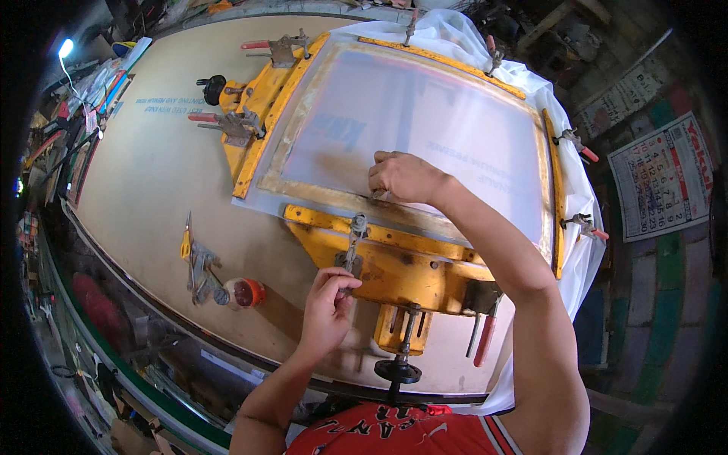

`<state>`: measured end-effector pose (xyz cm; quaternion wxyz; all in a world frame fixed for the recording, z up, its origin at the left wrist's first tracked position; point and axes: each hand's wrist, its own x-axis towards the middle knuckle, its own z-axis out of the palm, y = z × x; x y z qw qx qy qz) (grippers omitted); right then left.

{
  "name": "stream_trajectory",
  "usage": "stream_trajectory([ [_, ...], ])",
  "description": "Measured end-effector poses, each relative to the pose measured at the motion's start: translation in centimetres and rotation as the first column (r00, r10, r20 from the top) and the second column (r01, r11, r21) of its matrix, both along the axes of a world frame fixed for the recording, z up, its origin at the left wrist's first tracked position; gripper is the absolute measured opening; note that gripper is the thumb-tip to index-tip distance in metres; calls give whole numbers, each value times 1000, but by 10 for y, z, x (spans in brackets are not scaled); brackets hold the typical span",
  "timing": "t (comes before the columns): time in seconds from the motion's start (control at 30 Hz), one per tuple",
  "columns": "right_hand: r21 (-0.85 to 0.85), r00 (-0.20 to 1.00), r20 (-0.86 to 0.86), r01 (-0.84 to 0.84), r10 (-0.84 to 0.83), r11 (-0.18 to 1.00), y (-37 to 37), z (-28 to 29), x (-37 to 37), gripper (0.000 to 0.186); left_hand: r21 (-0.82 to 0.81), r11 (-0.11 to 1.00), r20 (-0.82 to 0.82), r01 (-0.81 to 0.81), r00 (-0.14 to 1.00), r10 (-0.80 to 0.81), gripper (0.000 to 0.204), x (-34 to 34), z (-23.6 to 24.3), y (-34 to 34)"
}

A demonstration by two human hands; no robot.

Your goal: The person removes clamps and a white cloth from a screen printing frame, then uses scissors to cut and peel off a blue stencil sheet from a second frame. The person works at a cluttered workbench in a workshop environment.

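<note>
A wooden frame [334,199] lies under a stretched sheet of translucent white mesh [425,114], ringed by yellow metal stretcher bars [409,265]. My left hand [327,303] is closed at the lower end of a toggle clamp [354,241] on the near bar; its fingers partly hide the handle. My right hand [406,178] reaches over the near side of the frame. Its fingers are curled and pressed together at the frame's inner edge, and a small pale bit shows under the fingertips. What it pinches is too small to name.
More red-handled toggle clamps [243,125] sit along the bars. A black knob [398,371] juts toward me. On the brown board [167,159] lie yellow-handled scissors [186,244] and an orange-rimmed container [246,293]. Loose mesh [584,258] hangs over the right side.
</note>
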<state>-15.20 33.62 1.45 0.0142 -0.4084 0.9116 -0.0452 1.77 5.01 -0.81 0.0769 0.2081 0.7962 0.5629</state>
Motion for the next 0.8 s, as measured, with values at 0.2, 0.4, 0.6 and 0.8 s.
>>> stream_trajectory([
  [0.2, -1, 997, -72, -8, 8, 1000, -11, 1, -5, 10, 22, 1000, 48, -12, 999, 10, 35, 1, 1, 2],
  [0.4, -31, 999, -23, -43, 42, 999, -7, 5, -1, 9, 33, 999, 77, -13, 997, 11, 35, 0, 2, 1],
  [0.6, -147, 998, -49, -53, 47, 988, -11, -10, -4, 9, 43, 999, 100, -21, 995, 17, 33, 3, 1, 0],
  [0.8, 73, 993, 84, -93, 87, 993, -11, 13, -13, 11, 2, 999, 27, -35, 999, 35, 32, 4, 0, 4],
])
